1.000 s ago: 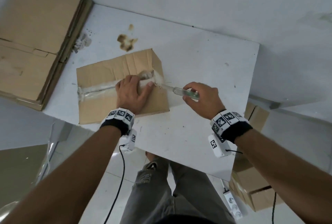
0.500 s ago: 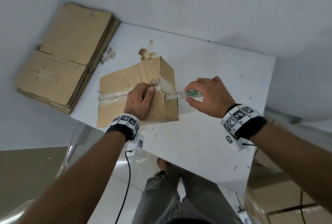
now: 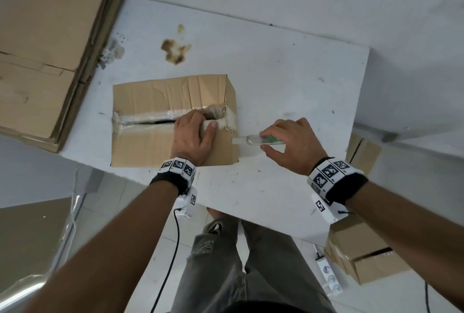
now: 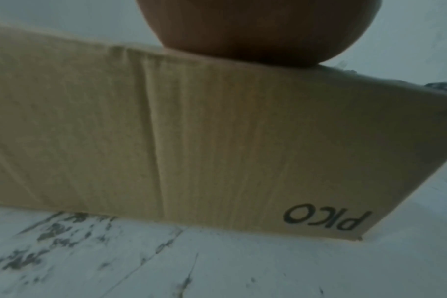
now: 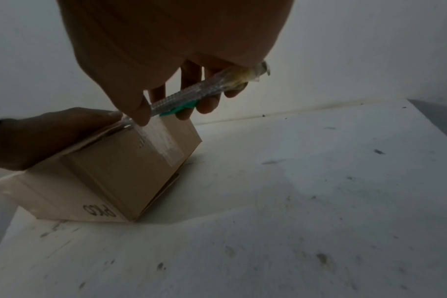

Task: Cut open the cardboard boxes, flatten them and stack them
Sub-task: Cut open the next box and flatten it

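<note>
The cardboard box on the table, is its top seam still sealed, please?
Partly open: the cardboard box shows a dark slit along its taped seam.

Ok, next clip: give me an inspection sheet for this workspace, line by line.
Surface: white table, scuffed, with a brown stain.
Job's things: box on the table, top seam slit open along the tape; clear cutter at its right end; flattened stack at far left.
Clutter: nothing seen.
Grippers: left hand holds the box top by the seam; right hand pinches the cutter.
Cables: black lead hangs from the left wrist unit; power strip on the floor.
Surroundings: more boxes on the floor at right; white walls.
</note>
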`<state>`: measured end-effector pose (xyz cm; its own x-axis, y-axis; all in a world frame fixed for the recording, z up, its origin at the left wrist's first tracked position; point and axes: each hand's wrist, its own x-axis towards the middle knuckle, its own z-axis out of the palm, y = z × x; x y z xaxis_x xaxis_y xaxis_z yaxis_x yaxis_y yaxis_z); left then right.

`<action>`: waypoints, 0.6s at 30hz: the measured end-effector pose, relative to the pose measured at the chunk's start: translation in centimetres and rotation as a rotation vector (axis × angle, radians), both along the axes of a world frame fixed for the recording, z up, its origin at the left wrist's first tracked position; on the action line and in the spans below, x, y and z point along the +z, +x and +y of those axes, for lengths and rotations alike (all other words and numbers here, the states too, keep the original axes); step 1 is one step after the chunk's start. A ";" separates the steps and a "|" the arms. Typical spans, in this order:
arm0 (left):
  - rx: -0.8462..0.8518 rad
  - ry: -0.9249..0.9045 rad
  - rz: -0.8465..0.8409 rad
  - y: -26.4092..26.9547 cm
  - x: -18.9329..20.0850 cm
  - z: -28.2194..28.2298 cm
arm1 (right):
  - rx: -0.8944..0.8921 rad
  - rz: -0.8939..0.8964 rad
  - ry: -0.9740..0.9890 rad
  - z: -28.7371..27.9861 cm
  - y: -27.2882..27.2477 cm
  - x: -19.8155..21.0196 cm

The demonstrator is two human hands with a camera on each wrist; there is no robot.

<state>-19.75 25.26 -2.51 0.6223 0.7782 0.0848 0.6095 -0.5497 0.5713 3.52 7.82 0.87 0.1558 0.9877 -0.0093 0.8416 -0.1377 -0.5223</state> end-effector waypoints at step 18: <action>0.042 0.027 0.056 1.1 -1.5 -0.2 | -0.324 -0.144 0.073 2.7 -5.6 -3.4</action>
<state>-18.66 25.06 -4.03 0.5937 0.8015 0.0721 0.6627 -0.5377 0.5213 -2.12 10.52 -2.52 0.4554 0.8842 0.1039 0.8260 -0.3760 -0.4200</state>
